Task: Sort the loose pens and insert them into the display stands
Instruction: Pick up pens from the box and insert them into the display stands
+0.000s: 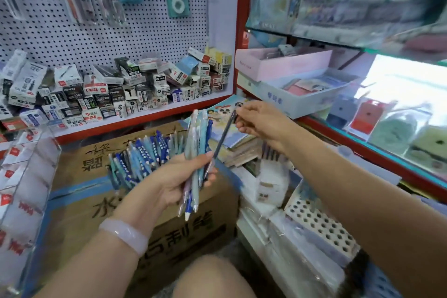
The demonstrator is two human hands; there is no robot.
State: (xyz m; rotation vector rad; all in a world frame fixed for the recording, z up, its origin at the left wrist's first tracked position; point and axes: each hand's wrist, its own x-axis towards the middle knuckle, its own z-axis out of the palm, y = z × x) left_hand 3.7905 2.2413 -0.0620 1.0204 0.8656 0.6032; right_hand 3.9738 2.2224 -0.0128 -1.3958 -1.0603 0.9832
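Observation:
My left hand (177, 179) grips a bundle of several pale blue and white pens (197, 143), held upright with their tips pointing down. My right hand (261, 120) pinches the top end of a dark slim pen (221, 143), whose lower end lies against the bundle at my left fingers. Behind my left hand, a display stand full of blue patterned pens (140, 157) sits on a cardboard box (79, 176). A white stand with a grid of empty holes (319, 225) lies at the lower right, below my right forearm.
A pegboard shelf (150, 113) holds many small refill boxes. A clear acrylic case (21, 176) stands at the left. Notebooks (239, 145) are stacked behind the pens. Trays and packaged goods fill the red-framed shelves (362, 147) at the right. A knee shows at the bottom.

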